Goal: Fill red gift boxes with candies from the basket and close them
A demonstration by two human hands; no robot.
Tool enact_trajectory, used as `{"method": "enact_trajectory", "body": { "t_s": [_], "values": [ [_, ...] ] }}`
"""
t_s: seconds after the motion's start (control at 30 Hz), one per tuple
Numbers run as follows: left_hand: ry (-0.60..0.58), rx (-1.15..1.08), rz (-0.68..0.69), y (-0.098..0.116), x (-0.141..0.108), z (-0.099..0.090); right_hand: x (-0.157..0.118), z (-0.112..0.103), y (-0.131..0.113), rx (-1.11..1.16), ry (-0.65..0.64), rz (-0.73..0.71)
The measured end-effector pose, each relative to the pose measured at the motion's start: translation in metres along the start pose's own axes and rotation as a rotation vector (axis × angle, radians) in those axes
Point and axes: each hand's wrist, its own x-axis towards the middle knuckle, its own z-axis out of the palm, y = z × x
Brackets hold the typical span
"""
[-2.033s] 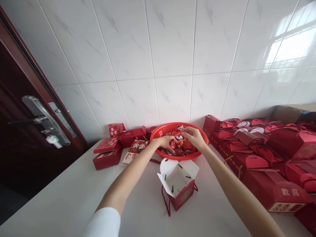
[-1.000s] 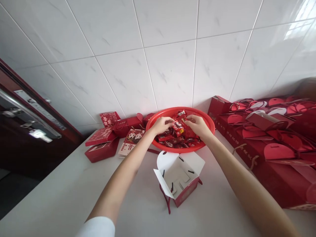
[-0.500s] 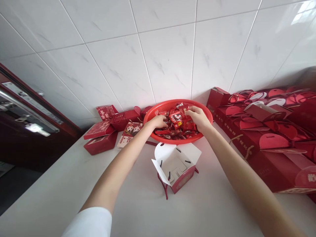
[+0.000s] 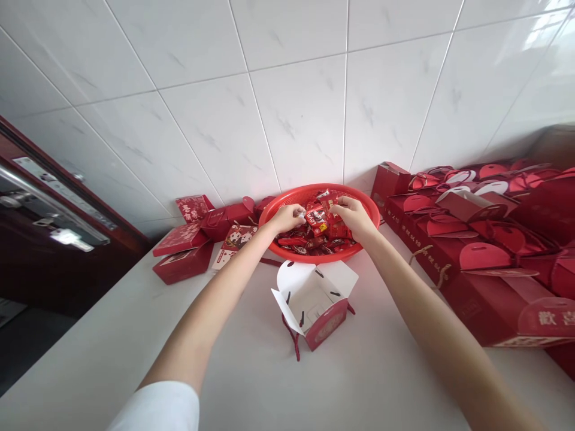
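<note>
A red plastic basket (image 4: pixel 320 260) stands by the wall with red-wrapped sweets (image 4: pixel 317 222) heaped in it. Over its left side, my left hand (image 4: pixel 288 218) pinches a small, shiny clear-and-white wrapped piece (image 4: pixel 300 214). On the right, my right hand (image 4: pixel 351 213) has thumb and fingers closed at the edge of a red packet (image 4: pixel 331 202) on the heap. Directly in front of the basket, an open red box (image 4: pixel 327 325) with white inner flaps shows a bare inside and has dark red cords hanging at its sides.
Many red gift boxes (image 4: pixel 485 299) are packed along the right side. Several more red boxes (image 4: pixel 186 263) and a panda-printed card box (image 4: pixel 236 239) lie left of the basket. A tiled wall (image 4: pixel 296 120) rises behind, and a dark red door (image 4: pixel 67 239) is at the left.
My left hand has risen slightly from the sweets, and a shiny piece now shows in its fingertips. My right hand remains at the red packet. The view has shifted slightly.
</note>
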Motion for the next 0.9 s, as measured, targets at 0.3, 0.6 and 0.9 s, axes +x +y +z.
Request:
{"method": "enact_trajectory", "body": {
  "t_s": [0.3, 0.6, 0.9],
  "values": [
    [0.151, -0.094, 0.079, 0.014, -0.007, -0.003, -0.001, 0.0, -0.003, 0.031, -0.007, -0.005],
    [0.406, 0.023, -0.105, 0.004, -0.004, -0.007, 0.0, 0.0, 0.0, 0.039, -0.006, 0.0],
    [0.04, 0.097, -0.021, 0.003, -0.008, 0.001, -0.002, 0.0, -0.002, 0.022, 0.01, 0.016]
  ]
}}
